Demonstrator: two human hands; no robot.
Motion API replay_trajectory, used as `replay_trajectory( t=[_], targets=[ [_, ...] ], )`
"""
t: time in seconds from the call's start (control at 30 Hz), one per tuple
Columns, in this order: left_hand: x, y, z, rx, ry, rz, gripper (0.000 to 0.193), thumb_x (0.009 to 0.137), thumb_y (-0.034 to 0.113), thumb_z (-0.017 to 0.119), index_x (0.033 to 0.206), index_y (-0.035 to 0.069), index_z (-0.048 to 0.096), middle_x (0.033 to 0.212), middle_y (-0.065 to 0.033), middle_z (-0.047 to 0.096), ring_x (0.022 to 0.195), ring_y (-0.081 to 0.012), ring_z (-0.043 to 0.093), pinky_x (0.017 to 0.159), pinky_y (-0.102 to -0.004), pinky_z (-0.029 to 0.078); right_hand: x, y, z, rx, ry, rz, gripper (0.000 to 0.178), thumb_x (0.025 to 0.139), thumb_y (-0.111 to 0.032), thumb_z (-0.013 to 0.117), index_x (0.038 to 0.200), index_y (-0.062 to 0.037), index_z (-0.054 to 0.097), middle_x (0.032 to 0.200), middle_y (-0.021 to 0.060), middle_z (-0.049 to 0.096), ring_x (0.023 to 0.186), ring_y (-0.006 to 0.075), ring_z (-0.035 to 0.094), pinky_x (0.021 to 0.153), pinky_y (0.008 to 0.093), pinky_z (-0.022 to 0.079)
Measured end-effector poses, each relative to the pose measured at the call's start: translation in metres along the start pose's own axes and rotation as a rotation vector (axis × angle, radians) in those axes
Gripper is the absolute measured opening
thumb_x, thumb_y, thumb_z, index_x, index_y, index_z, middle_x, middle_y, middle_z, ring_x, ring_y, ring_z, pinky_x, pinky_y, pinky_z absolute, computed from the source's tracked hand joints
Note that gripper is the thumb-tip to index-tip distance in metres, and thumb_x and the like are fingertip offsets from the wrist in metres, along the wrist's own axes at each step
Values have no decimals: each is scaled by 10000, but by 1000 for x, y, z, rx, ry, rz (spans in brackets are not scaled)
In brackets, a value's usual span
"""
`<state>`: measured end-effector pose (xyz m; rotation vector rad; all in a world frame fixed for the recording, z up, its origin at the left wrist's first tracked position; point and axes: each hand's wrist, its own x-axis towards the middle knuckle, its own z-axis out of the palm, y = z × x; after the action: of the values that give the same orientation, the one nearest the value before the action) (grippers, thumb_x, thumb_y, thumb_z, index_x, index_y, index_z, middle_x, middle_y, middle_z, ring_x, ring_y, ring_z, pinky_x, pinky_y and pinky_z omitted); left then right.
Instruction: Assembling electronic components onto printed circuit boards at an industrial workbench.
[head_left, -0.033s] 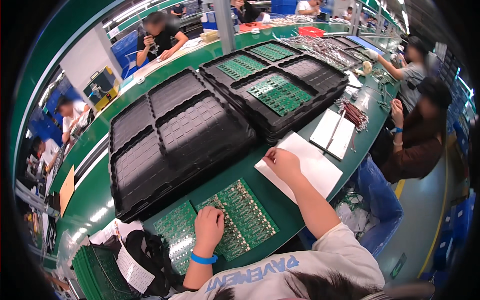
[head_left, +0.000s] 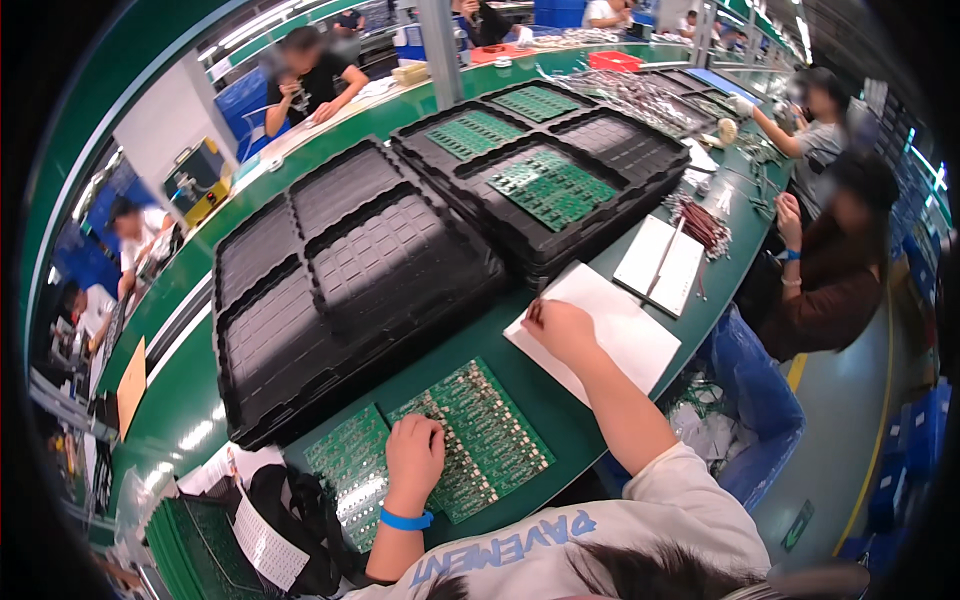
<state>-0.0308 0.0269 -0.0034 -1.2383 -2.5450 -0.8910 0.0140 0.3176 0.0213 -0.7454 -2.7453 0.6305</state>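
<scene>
My left hand (head_left: 415,460) rests with curled fingers over the inner edges of two green circuit boards lying side by side. The right-hand circuit board (head_left: 480,440) carries rows of pale parts; the left-hand circuit board (head_left: 350,465) is partly covered by my wrist. What my left fingertips hold, if anything, is hidden. Farther right, my right hand (head_left: 562,332) is over a white sheet (head_left: 625,345), thumb and fingers pinched together near its left edge. Anything in that pinch is too small to make out.
A black compartment tray (head_left: 370,300) stands beyond the boards. Beside it, stacked black trays (head_left: 610,225) hold green circuit boards. A white board (head_left: 660,265) and a bundle of brown wires (head_left: 705,225) lie at right. A blue-lined bin (head_left: 755,400) stands by the table edge. Co-workers sit around.
The whole view has shifted very slightly to the left. Both hands keep nearly the same place over the boards and the sheet.
</scene>
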Motion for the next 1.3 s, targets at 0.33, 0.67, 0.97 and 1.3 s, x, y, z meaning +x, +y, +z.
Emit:
replay_trajectory(
  t=[0.33,0.67,0.97,1.3],
  targets=[
    [-1,-7,-2,-29,3,14,78,734,44,642,779,52,579,874,-107,564,820,-310,538,696,-405,447,5,4,17,84,-9,-4,183,820,-300,608,894,-135,584,789,73,632,785,287,621,643,411,480],
    [0,-10,-10,-43,-25,20,81,734,-1,617,787,5,557,866,-152,556,839,-345,533,725,-410,444,4,-13,18,278,376,-145,293,849,-387,594,785,-101,592,700,58,606,644,286,607,553,393,471],
    [0,-19,-8,-13,-19,48,77,744,20,628,778,26,560,859,-127,552,817,-323,524,698,-409,433,6,-18,16,433,622,-327,257,860,-328,606,739,-103,580,673,47,576,564,259,575,484,358,444],
    [2,-15,-14,-10,-45,33,80,752,19,627,785,21,554,864,-131,545,823,-328,519,708,-415,429,11,-16,20,269,528,-186,284,864,-336,596,711,-102,548,666,46,552,588,278,571,491,376,458]
  ],
)
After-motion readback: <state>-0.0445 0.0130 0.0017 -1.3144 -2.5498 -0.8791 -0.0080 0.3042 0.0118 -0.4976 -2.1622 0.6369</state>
